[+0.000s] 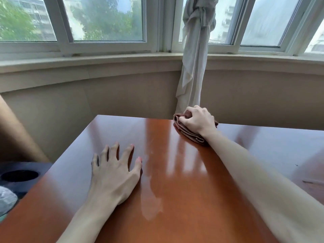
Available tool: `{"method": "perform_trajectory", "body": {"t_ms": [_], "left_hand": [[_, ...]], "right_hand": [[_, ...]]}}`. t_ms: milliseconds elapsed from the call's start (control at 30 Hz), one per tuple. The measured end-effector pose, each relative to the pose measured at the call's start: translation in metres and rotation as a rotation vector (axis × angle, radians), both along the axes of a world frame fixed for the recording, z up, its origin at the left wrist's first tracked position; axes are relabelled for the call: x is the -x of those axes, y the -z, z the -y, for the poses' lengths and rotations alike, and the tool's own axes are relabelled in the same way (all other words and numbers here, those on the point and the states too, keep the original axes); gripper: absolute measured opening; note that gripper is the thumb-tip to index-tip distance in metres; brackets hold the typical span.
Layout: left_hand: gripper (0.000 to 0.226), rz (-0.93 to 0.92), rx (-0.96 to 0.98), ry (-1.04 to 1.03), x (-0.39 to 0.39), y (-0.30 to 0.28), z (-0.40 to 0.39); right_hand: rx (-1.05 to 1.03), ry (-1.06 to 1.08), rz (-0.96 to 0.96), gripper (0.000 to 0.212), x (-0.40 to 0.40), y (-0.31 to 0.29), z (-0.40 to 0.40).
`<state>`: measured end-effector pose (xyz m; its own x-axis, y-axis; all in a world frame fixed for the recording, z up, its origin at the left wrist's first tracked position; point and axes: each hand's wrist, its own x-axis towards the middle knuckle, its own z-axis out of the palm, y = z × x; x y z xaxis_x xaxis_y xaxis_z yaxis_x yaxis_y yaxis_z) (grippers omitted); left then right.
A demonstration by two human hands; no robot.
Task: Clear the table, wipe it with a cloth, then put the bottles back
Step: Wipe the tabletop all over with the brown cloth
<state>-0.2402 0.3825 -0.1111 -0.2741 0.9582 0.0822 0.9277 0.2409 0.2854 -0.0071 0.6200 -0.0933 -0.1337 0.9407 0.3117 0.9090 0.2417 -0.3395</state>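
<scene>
Room: bay window (105, 20) with white frames across the back, trees and buildings blurred outside; beige sill and wall below it.
Curtain: pale curtain (194, 55) knotted near its top, hanging down the window corner to just behind the far edge of the worktop.
Worktop: glossy reddish-brown worktop (175, 181), strong window reflections, faint wet-looking streak down the middle.
Cloth: brown-red cloth (188, 133), folded in layers, lying at the far edge of the worktop, right of centre, just in front of the curtain's lower end.
Right hand: right hand (198, 121) on top of the cloth, arm stretched forward over the worktop; fingers (184, 120) curled down, gripping the cloth's upper folds, thumb side pinching the fabric.
Left hand: left hand (114, 172) flat on the worktop, near-left area, well apart from the cloth; fingers (112, 151) spread wide and straight, tips touching the surface, holding nothing.
Left side: dark object (26, 174) with a round hole beside the worktop's left edge; something grey and crinkly (7, 199) in front of it, too blurred to tell what.
Far left: tan blurred shape (15, 134) slanting down the left edge, cannot tell what it is.
Bottles: cannot tell where they are from this view.
</scene>
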Motion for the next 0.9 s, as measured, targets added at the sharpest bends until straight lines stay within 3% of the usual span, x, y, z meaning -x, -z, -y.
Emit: {"method": "perform_trajectory", "body": {"t_ms": [100,200,433,567,667,767,900], "left_hand": [[0.062,0.006,-0.007,0.009,0.001,0.001,0.000],[0.061,0.000,-0.006,0.007,0.002,0.001,-0.001],[0.060,0.005,0.013,0.017,0.000,-0.002,0.005],[0.056,-0.015,0.007,0.026,0.002,0.000,0.005],[0.054,-0.058,-0.015,0.027,0.004,0.004,0.001],[0.054,-0.069,-0.032,0.018,0.004,0.007,-0.002],[0.055,-0.071,-0.003,0.011,0.001,0.002,-0.005]], "right_hand": [[-0.021,0.116,0.000,0.038,-0.058,0.003,0.040],[-0.004,0.082,0.019,0.042,-0.063,0.003,0.109],[-0.067,-0.426,0.003,0.032,-0.015,0.000,0.268],[-0.056,-0.399,-0.028,0.038,-0.020,-0.003,0.209],[-0.040,-0.151,-0.004,0.044,-0.047,-0.001,0.115],[-0.017,0.103,0.023,0.038,-0.081,0.000,0.053],[0.000,0.168,0.047,0.036,-0.079,0.000,0.071]]}}
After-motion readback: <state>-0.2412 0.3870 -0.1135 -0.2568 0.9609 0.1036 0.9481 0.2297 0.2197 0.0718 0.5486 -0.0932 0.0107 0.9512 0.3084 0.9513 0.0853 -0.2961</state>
